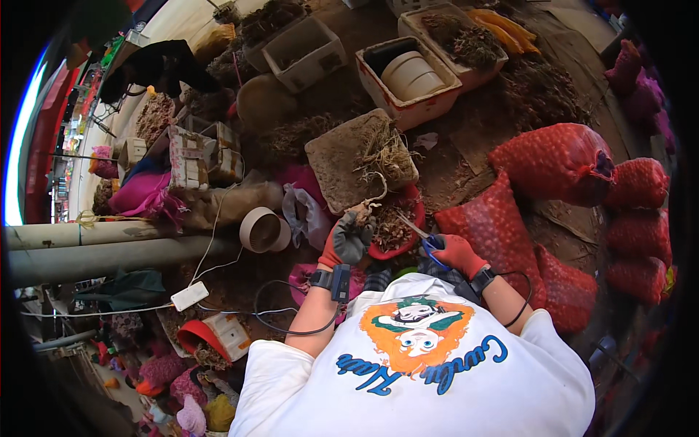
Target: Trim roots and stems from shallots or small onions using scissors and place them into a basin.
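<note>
My left hand (348, 242), in a grey-and-red glove, is closed around a garlic bulb (361, 210) whose long dry stalk points up and away. My right hand (459, 255), gloved the same way, grips scissors (416, 230) by their blue handles. The blades are slightly apart and point toward the left hand, short of the bulb. Below both hands sits a red basin (419, 210) holding dry brown trimmings (390, 227). Just beyond it, a dirty pale slab (331, 164) bears a bundle of dry garlic stalks (386, 154).
Full red mesh sacks (550, 162) lie at the right, one close to my right hand. White foam boxes (408, 109) stand beyond the slab. A white round tub (260, 229) is at the left, near pipes (109, 251). A cable runs to a white power strip (190, 296).
</note>
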A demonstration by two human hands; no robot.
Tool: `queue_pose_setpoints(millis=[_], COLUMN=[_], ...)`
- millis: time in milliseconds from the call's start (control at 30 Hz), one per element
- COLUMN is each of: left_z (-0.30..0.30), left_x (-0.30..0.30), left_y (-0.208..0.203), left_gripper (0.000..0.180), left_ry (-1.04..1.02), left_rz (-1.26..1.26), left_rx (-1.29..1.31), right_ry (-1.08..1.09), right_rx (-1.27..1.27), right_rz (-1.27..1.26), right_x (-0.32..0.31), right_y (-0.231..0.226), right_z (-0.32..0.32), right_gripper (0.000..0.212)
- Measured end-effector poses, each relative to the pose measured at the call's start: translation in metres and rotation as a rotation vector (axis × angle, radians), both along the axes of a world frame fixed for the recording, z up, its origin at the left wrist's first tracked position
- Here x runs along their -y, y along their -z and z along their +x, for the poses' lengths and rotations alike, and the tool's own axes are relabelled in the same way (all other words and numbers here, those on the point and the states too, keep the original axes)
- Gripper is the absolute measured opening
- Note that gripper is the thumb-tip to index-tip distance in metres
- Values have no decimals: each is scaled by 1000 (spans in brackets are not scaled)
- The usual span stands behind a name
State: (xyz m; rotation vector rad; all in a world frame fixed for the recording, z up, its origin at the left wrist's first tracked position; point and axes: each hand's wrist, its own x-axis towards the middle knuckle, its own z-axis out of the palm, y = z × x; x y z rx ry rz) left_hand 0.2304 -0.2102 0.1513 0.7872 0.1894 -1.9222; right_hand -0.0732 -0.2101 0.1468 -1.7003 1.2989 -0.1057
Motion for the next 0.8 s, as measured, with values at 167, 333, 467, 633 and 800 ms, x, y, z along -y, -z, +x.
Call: queue_pose_setpoints(millis=[167, 333, 467, 633, 800], left_z=[-6, -18, -19, -22, -27], left_x=[-7, -11, -14, -16, -25], left_y=[11, 2, 3, -5, 0], left_gripper=[28, 24, 27, 28, 30], left_ry=[8, 53, 33, 66, 154], left_rz=[29, 63, 84, 33, -73], left_rx=[12, 111, 92, 83, 114], right_ry=[39, 65, 68, 56, 80], right_rx=[58, 114, 180, 188, 179], right_rz=[-203, -134, -80, -72, -98], right_x=[1, 5, 2, -3, -5], right_y=[-27, -39, -37, -34, -28], right_z=[18, 17, 12, 8, 7], right_gripper=[44, 44, 44, 42, 42])
